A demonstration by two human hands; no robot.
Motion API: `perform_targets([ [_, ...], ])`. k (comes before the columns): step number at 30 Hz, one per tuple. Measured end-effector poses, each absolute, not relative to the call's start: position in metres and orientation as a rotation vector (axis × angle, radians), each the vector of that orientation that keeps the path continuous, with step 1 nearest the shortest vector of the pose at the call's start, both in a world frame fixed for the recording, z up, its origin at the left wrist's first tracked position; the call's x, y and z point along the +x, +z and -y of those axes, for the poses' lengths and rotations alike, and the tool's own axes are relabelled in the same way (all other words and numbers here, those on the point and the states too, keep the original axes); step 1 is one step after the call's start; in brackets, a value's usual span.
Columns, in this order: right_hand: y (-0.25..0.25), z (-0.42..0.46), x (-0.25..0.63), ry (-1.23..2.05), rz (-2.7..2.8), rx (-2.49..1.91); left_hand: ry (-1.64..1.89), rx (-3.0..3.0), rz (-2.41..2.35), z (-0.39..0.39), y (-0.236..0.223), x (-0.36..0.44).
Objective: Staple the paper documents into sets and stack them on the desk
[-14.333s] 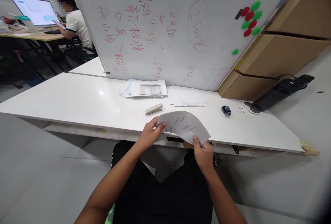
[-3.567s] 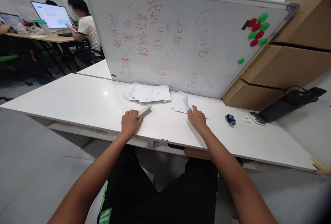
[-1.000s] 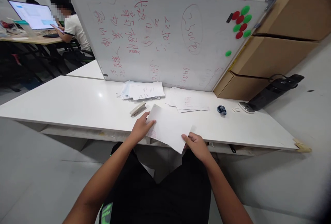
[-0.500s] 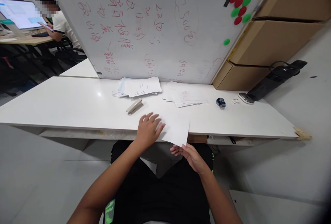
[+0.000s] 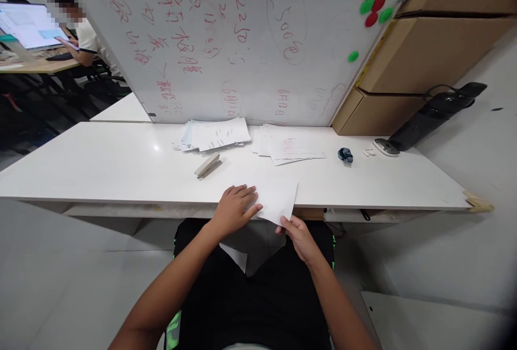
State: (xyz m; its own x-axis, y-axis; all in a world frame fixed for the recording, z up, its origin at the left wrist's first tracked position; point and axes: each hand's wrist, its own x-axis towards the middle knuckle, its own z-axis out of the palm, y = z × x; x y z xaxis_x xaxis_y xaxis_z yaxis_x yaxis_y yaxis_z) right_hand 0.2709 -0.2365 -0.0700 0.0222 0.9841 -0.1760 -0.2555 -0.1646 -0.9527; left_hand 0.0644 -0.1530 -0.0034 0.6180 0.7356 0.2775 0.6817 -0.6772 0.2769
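A white sheet of paper [image 5: 278, 198] lies at the desk's front edge, its near corner hanging over. My right hand [image 5: 298, 234] pinches that corner between thumb and fingers. Flat on the paper's left side rests my left hand [image 5: 236, 209], fingers stretched out and thumb apart. A beige stapler [image 5: 208, 166] sits on the desk just beyond my left hand. Farther back are a stack of papers [image 5: 222, 133] with some printing and, to its right, a second, looser pile of sheets [image 5: 294, 145].
A whiteboard [image 5: 250, 32] with red writing and magnets stands along the back of the white desk [image 5: 100, 167]. To the right are cardboard boxes [image 5: 428, 59], a black bottle [image 5: 428, 118], a computer mouse [image 5: 385, 147] and a small dark-blue object [image 5: 345, 155]. A person [image 5: 86, 37] sits far left.
My left hand has flattened down onto the paper. The fingers of my right hand have closed in under the sheet's near corner. The view has shifted slightly.
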Motion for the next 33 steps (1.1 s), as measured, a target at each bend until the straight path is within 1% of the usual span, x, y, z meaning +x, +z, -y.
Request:
perform_targets([
  [9, -0.077, 0.230, 0.267, 1.308, 0.934, -1.225, 0.488, 2.718, -1.133, 0.153, -0.004, 0.059],
  [20, -0.078, 0.229, 0.256, 1.246, 0.717, -1.269, 0.546, 2.714, -1.058, 0.139, -0.005, 0.056],
  [24, -0.077, 0.231, 0.256, 1.247, 0.709, -1.254, 0.613, 2.583, -1.132, 0.135, -0.006, 0.055],
  [29, -0.071, 0.239, 0.262, 1.309, 0.833, -1.098, 0.783, 2.235, -1.342, 0.135, -0.010, 0.049],
  [33, -0.070, 0.244, 0.266, 1.316, 0.915, -1.089, 0.851, 2.094, -1.354, 0.134, -0.013, 0.046],
])
